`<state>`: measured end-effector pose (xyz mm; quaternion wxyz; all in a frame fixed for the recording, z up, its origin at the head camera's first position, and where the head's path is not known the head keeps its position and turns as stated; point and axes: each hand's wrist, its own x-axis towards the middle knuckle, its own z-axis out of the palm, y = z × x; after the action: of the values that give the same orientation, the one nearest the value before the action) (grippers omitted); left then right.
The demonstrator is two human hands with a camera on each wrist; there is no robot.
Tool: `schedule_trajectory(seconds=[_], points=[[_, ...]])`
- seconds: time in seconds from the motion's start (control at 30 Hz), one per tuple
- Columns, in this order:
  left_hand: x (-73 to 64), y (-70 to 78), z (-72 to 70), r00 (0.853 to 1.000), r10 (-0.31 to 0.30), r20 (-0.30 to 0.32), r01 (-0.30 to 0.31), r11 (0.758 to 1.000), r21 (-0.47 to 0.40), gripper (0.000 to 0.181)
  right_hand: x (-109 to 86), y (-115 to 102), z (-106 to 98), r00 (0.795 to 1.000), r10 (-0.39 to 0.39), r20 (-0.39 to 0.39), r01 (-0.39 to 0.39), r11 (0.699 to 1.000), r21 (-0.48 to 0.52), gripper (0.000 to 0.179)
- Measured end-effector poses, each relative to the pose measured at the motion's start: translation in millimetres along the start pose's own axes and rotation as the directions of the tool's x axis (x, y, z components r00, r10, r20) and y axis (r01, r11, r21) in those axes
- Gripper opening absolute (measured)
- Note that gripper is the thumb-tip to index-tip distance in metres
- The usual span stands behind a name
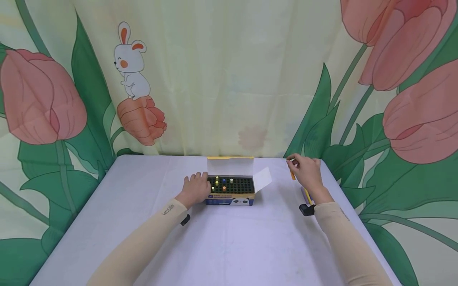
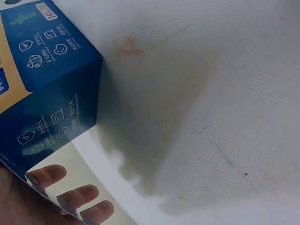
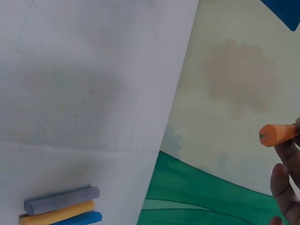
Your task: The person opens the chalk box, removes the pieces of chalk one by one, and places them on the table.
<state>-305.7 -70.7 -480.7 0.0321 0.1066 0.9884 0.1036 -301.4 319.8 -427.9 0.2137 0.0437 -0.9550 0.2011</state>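
Observation:
An open blue and yellow chalk box [image 1: 230,200] with a panda print holds a black grid of holes [image 1: 243,185]. Several chalk sticks, among them a blue chalk [image 1: 224,180] and a white chalk [image 1: 231,180], stand upright in its left half. At the box's left end, my left hand [image 1: 196,188] holds the side, fingers bent over the flap; the thumb is hidden. To the right of the box and apart from it, my right hand [image 1: 307,171] pinches an orange chalk stick [image 3: 277,134] above the table, its free end angled downward in the head view.
Below the right wrist lie a purple-grey chalk [image 3: 63,200], a yellow chalk [image 3: 61,214] and a blue chalk [image 3: 84,219], side by side on the white tablecloth [image 1: 229,246]. The box's lid [image 1: 230,166] stands raised; its right flap [image 1: 262,179] sticks out. A printed curtain [image 1: 229,79] hangs behind.

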Motion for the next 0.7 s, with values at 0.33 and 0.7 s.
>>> schedule_trajectory(seconds=[0.33,0.7], points=[[1.3,-1.1,1.8,1.0,-0.003,-0.007,0.003,1.0,-0.005,0.052,-4.0,15.2,3.5,0.992,0.068,0.106,-0.062,0.996,-0.059,0.019],[-0.1,-0.2,-0.9,1.0,-0.007,0.009,0.008,1.0,-0.012,0.052,-22.1,50.4,21.9,0.949,0.201,0.244,-0.174,0.976,-0.13,0.023]])
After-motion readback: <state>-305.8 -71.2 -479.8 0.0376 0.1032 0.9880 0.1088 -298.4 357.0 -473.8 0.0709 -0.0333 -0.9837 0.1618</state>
